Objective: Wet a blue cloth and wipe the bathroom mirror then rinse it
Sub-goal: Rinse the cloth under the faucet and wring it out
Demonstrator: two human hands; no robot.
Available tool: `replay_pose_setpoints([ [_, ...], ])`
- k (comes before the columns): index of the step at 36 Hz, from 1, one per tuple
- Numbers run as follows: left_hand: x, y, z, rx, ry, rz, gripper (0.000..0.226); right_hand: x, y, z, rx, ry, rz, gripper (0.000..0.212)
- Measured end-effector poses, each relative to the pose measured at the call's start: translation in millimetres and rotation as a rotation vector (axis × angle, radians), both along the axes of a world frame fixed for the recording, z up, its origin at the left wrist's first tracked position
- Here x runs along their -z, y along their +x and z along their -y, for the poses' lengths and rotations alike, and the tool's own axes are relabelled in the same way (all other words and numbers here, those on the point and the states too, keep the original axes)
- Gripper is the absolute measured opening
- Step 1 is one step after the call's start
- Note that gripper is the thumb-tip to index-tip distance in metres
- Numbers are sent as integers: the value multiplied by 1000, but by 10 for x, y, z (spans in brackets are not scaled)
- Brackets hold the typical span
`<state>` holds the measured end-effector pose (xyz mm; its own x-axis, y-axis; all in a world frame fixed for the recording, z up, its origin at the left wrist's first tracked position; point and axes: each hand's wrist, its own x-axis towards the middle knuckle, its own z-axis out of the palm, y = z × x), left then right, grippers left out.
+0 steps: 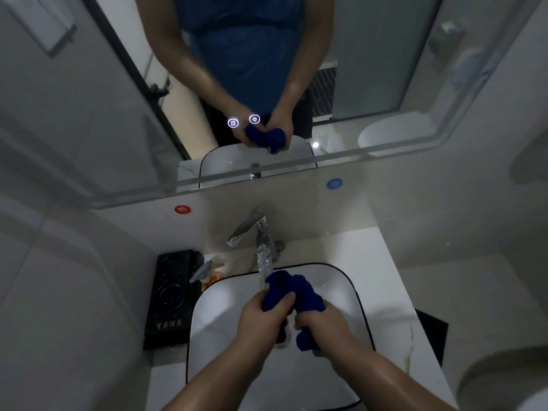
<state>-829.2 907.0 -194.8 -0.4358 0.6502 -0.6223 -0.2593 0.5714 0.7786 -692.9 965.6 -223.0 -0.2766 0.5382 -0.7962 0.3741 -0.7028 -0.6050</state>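
Observation:
A dark blue cloth [299,292] is bunched between both hands over the white sink [216,315]. My left hand [264,317] grips its left part; my right hand [321,323] grips its right part, and a tail of cloth hangs below that fist. Water runs from the chrome faucet [261,235] down onto the cloth's upper left edge. The bathroom mirror [267,84] fills the wall above the basin and reflects my arms, the cloth and the sink.
A black box [169,295] stands left of the sink beside a pump bottle [209,274] with amber liquid. Red [182,209] and blue [334,183] round stickers mark the wall under the mirror. Two lit touch icons [243,121] glow on the glass. White counter [394,277] extends right.

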Motion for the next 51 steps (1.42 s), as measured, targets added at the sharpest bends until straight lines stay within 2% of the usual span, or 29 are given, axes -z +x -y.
replay_pose_setpoints([
  [3,23,-28,53,77,-30,-45,32,-8,1,70,-33,43,24,42],
  [6,0,15,26,54,6,55,49,44,-100,175,-66,119,-17,40],
  [9,28,49,-31,-50,-7,109,78,89,-218,359,-157,225,-57,65],
  [11,71,12,-51,-45,-34,67,85,92,-197,473,-319,365,-28,87],
  [13,106,-78,-30,11,-70,-20,83,101,-94,507,-492,430,-81,103],
  [15,165,-198,39,90,-103,-76,72,99,22,464,-670,424,-129,105],
  [17,213,-293,135,214,-137,-122,61,90,128,397,-820,445,-82,92],
  [18,235,-325,186,299,-148,-157,58,70,150,358,-874,499,5,76],
  [20,263,-363,281,459,-169,-220,57,33,170,262,-802,632,217,44],
  [21,280,-370,323,514,-182,-235,60,20,177,218,-695,674,272,37],
  [22,291,-372,359,552,-197,-241,63,15,181,180,-605,706,282,38],
  [23,302,-366,384,581,-209,-238,66,10,181,141,-575,728,264,49],
  [26,290,-289,378,695,-230,-228,75,-41,96,45,-687,613,98,91],
  [28,302,-216,325,779,-223,-278,91,-68,-10,1,-751,501,-2,99],
  [30,332,-168,306,788,-204,-341,105,-73,-66,12,-749,485,-38,94],
  [32,337,-143,291,785,-199,-397,97,-65,-57,60,-704,583,-28,89],
  [34,344,-132,237,785,-184,-456,75,-20,-29,132,-682,696,-41,79],
  [37,394,-136,156,886,-156,-579,51,51,-29,224,-606,731,-80,60],
  [40,449,-171,172,812,-113,-446,65,128,-39,225,-549,754,-91,44],
  [44,587,-251,335,574,-79,-186,108,107,-60,98,-206,552,-105,32],
  [47,624,-176,334,557,-15,-196,123,96,-128,30,-193,551,-68,20],
  [49,586,-113,296,615,6,-241,120,141,-161,18,-288,600,22,17],
  [51,526,-66,232,665,40,-267,85,190,-172,8,-340,747,87,19],
])
